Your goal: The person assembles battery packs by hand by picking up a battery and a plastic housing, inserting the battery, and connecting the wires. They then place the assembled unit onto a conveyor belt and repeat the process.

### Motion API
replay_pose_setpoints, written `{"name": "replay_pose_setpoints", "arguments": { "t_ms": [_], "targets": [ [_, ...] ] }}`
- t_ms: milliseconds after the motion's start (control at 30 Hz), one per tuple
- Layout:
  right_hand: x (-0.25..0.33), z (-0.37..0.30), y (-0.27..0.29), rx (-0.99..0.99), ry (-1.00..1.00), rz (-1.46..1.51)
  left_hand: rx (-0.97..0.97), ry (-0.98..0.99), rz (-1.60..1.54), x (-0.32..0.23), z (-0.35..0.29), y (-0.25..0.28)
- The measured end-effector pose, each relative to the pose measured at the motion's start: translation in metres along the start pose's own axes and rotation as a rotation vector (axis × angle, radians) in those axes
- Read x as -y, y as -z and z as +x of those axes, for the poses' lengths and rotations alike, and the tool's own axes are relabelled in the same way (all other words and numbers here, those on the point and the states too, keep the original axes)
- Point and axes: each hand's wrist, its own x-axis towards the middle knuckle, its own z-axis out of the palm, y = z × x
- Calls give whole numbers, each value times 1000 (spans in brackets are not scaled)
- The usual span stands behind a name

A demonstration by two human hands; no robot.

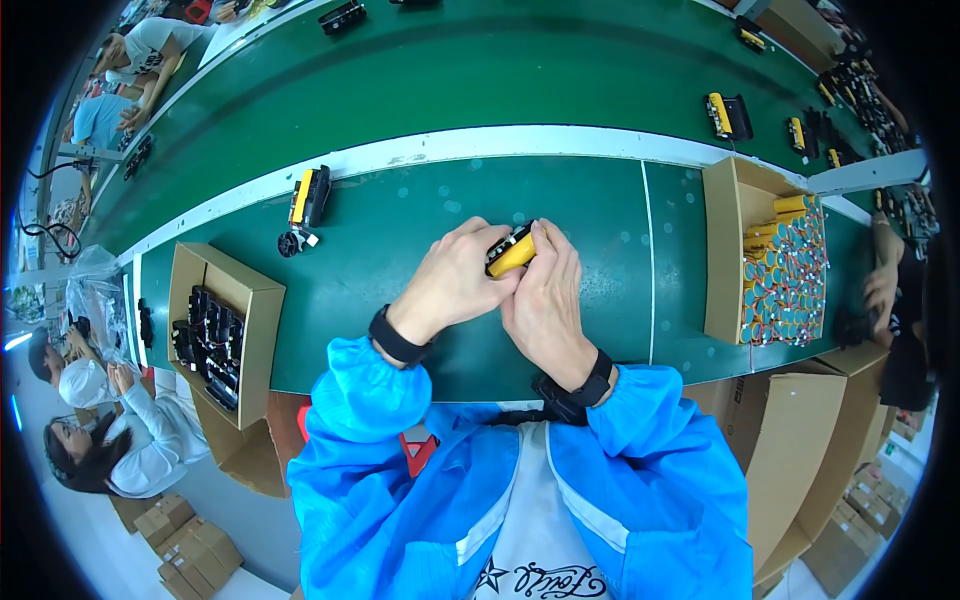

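Both my hands meet over the middle of the green bench, closed around one small assembly: a yellow cylindrical battery [512, 257] set in a black plastic housing [510, 238]. My left hand [455, 275] grips its left side, and my right hand [545, 290] presses the right side with thumb and fingers. Part of the assembly is hidden by my fingers. A similar black housing with a yellow battery [305, 200] lies to the left on the bench, a small black round part [290, 243] at its near end.
At the left, a cardboard box [262, 330] holds several black housings. Another carton [722, 250] at the right is filled with wired yellow batteries. Beyond a white rail [450, 148], a green belt [500, 80] carries more assemblies [730, 116]. Other people work at both sides.
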Motion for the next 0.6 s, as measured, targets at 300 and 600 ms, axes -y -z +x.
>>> {"name": "replay_pose_setpoints", "arguments": {
  "t_ms": [300, 600],
  "targets": [
    [2, -2, -2, -2, 10, 40, 77, 1, 414, -16, 5, -5],
    [0, -1, -4, 16, -7, 106, 64, 15, 479, -17, 3, 0]
  ]
}}
